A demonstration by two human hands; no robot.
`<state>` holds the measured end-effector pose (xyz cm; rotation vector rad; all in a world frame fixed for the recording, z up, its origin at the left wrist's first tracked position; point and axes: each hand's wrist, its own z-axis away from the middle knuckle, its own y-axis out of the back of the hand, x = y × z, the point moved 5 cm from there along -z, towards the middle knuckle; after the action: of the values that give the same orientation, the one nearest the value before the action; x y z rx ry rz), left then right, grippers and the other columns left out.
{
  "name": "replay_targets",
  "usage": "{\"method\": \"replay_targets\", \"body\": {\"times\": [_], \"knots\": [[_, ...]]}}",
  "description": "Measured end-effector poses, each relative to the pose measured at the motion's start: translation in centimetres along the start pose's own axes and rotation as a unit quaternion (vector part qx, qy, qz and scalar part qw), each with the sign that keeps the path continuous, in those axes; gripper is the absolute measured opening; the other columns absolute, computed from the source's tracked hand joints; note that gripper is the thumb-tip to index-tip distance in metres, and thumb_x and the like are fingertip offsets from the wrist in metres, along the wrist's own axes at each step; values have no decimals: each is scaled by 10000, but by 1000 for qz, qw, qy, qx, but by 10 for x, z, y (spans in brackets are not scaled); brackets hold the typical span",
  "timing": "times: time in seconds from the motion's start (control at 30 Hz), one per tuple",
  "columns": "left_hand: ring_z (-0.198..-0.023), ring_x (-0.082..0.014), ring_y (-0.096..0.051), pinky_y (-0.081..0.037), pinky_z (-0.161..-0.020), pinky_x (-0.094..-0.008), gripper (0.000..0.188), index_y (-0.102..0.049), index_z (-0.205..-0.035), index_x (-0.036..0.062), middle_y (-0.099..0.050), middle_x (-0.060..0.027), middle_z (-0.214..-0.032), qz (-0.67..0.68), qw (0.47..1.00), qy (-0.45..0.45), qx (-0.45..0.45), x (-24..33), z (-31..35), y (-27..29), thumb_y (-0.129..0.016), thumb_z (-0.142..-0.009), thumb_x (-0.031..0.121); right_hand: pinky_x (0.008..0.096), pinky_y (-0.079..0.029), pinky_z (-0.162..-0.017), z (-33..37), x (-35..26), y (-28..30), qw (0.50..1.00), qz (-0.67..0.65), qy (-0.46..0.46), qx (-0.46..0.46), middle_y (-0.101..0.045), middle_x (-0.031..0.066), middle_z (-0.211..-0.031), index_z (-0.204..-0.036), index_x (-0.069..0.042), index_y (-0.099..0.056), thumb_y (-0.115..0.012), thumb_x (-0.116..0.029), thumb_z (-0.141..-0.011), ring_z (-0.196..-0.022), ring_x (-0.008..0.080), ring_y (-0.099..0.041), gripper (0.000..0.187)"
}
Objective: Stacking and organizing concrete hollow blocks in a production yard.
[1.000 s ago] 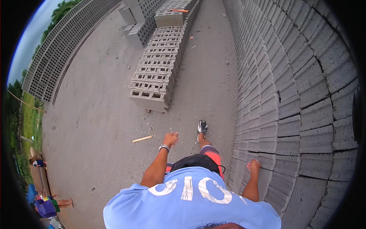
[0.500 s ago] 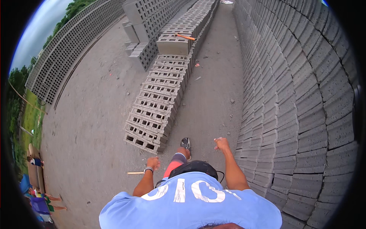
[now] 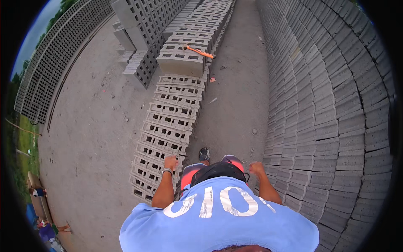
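In the head view, looking down past the blue shirt (image 3: pixel 220 227), find the left hand (image 3: pixel 171 162) at the right side of the low row of hollow blocks (image 3: pixel 168 126), near its close end; with fingers seemingly curled and no load to be seen, but too small to tell how tightly, and impossible to tell touching from merely overlapping. Find the right hand (image 3: pixel 257 168) out at the other side, between the shorts (image 3: pixel 233 159) and the tall wall of stacked blocks (image 3: pixel 319 109), also seemingly curled and without a visible load, with too little detail to be sure. Note the row stretching ahead along the left of the dirt lane (image 3: pixel 237 84), stepping up at a raised block (image 3: pixel 180 67) with an orange-handled hammer (image 3: pixel 199 52) on top. Judging from this, quite possible to scrape the left hand or wristband (image 3: pixel 167 170) on rough block edges, because of so little room beside the row. Possible too to turn an ankle, with one dark shoe (image 3: pixel 204 154) close to the row and a loose stone (image 3: pixel 254 131) in the lane. Possible, lastly, to knock the hammer down with a jolt, owing to a handle tip so near the edge.
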<state>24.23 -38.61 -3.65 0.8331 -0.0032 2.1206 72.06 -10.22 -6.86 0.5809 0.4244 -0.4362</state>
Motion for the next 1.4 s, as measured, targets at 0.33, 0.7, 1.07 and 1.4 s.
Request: {"method": "replay_targets", "body": {"times": [0.33, 0.7, 1.07, 1.4], "knots": [[-769, -266, -689, -528, -752, -366, 354, -717, -997, -28, -720, -168, -835, -87, 935, -338, 59, 404, -99, -91, -588, -939, 297, 431, -525, -828, -193, -309, 128, 977, 7, 116, 179, -721, 214, -936, -986, 28, -697, -634, -223, -856, -926, 341, -696, 290], [-1195, -384, -570, -441, -1027, -455, 584, -628, -1220, -32, -637, -243, -1233, -363, 812, -384, 248, 616, -272, -144, -676, -844, 412, 488, -378, -998, -365, -708, 126, 869, 226, 402, 179, -564, 184, -1207, -1302, -44, -519, -701, -180, -824, -1156, 367, -545, 529], [-1188, -377, -558, -256, -1113, -538, 523, -691, -968, -4, -713, -207, -1016, -490, 782, -291, 254, 659, -367, -183, -724, -732, 461, 496, -478, -877, -434, -743, 110, 925, 155, 339, 72, -607, 221, -1135, -1162, -23, -572, -658, -102, -764, -1036, 405, -609, 415], [-1070, -297, -608, -235, -1117, -489, 470, -724, -965, 51, -713, -187, -934, -474, 804, -235, 272, 647, -365, -174, -693, -741, 463, 312, -464, -573, -361, -726, 147, 926, -41, 372, -51, -606, 88, -681, -976, 8, -622, -716, -301, -898, -634, 150, -583, 332]]}}
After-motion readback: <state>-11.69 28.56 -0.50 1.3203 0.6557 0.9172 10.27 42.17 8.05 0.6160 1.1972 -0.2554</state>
